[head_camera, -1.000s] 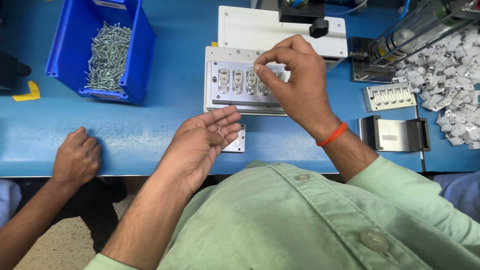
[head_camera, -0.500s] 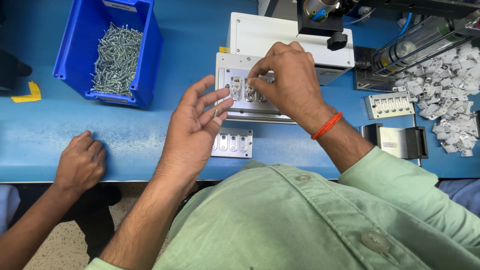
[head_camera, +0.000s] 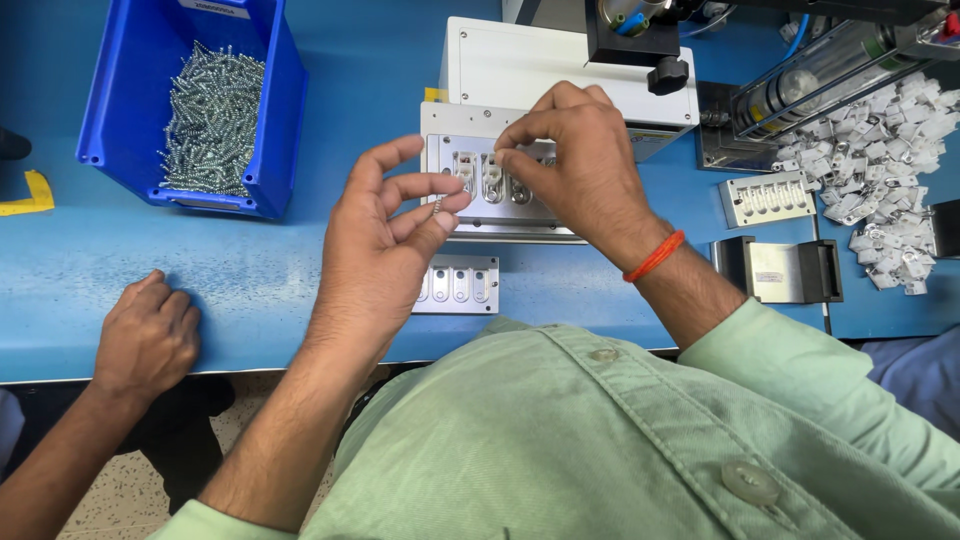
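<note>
Two hands work at one grey fixture plate: left hand pinches one screw; right hand pinches narrowly over its slots.

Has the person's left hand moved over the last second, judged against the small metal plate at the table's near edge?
Yes. The left hand has risen off the small metal plate toward the metal fixture, now pinching a small screw.

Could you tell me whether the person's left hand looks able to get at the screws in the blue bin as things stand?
Probably yes: the left hand hovers beside the open-topped blue bin, with only bare table between them, though it pinches a small screw.
</note>
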